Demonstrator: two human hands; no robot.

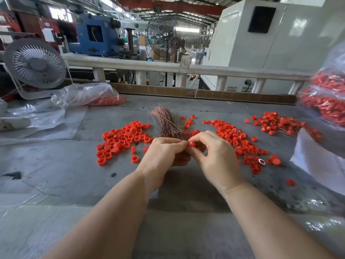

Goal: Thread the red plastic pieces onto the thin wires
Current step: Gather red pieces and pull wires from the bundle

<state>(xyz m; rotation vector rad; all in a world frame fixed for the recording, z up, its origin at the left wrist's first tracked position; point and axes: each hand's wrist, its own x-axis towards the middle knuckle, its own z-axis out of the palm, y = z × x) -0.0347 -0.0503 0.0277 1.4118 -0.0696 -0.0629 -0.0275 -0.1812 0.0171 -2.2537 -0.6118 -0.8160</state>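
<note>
My right hand [214, 157] pinches one red plastic piece [192, 144] between thumb and forefinger at the table's middle. My left hand [164, 156] meets it, fingertips pinched at the piece, probably on a thin wire too fine to see. Just behind my hands lies a bundle of thin copper-coloured wires [166, 122]. Loose red pieces lie in a pile on the left [121, 139] and another on the right [240, 141]. Pieces with wires through them lie farther right [280, 126].
The grey table [74, 165] carries a clear bag of red pieces [89, 98] at the back left and a bigger one [328, 101] at the right edge. A white desk fan [34, 64] stands back left. Plastic sheet [43, 122] lies left.
</note>
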